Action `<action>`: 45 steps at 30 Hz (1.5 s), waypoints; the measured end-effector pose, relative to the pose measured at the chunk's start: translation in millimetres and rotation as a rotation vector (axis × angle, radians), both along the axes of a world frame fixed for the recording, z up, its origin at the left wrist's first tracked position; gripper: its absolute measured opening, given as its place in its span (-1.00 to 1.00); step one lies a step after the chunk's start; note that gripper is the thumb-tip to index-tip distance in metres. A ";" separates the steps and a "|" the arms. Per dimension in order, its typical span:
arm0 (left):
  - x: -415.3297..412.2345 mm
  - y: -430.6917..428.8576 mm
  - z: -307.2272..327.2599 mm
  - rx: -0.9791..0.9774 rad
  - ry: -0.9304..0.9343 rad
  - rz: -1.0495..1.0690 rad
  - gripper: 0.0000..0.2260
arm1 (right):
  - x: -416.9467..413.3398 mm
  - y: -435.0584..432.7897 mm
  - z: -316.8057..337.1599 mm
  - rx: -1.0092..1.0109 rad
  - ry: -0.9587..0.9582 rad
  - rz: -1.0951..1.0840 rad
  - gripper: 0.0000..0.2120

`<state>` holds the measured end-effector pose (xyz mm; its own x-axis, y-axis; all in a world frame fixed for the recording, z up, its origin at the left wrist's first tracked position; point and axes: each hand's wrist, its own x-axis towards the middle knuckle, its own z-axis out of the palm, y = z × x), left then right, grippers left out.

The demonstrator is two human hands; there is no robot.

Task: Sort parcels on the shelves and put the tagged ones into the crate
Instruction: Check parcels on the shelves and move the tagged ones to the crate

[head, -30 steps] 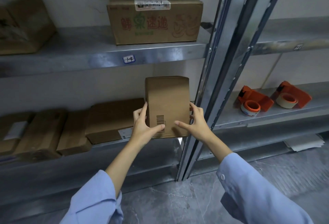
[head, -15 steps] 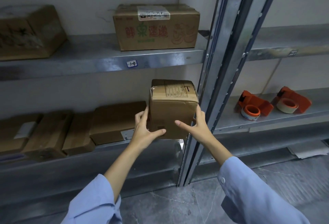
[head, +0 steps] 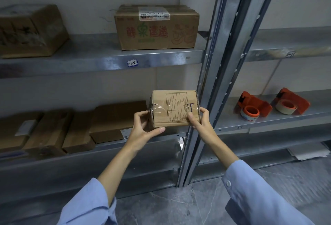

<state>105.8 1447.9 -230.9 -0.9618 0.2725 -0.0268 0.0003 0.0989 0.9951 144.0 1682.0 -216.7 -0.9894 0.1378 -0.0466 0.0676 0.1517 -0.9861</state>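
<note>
I hold a small brown parcel (head: 172, 108) in front of the middle shelf (head: 125, 146), with both hands on it. Its taped face is turned toward me and shows a printed form and a hand-written "T". My left hand (head: 143, 130) grips its left side and lower edge. My right hand (head: 198, 121) grips its right side, thumb over the face. No crate is in view.
Several flat brown parcels (head: 114, 121) lie on the middle shelf to the left. A large printed carton (head: 156, 29) and another box (head: 30, 31) stand on the upper shelf. Steel uprights (head: 215, 81) rise right of my hands. Two orange tape dispensers (head: 254, 106) sit on the right shelf.
I have tipped the parcel toward me, from standing with its barcode side facing me to showing its taped face with the "T". Both hands stayed on it.
</note>
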 end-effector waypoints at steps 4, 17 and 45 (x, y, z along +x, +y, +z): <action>4.3 2.1 1.5 -0.023 0.008 -0.013 -0.14 | 3.0 4.1 -2.4 0.006 -0.015 0.032 -0.28; -2.2 7.3 -27.8 -0.172 0.128 0.079 -0.21 | 7.4 2.6 -24.6 0.306 0.003 0.070 0.04; -43.1 39.4 -89.8 -0.403 0.160 0.212 -0.32 | -30.7 -8.9 -116.9 0.545 0.044 -0.338 -0.34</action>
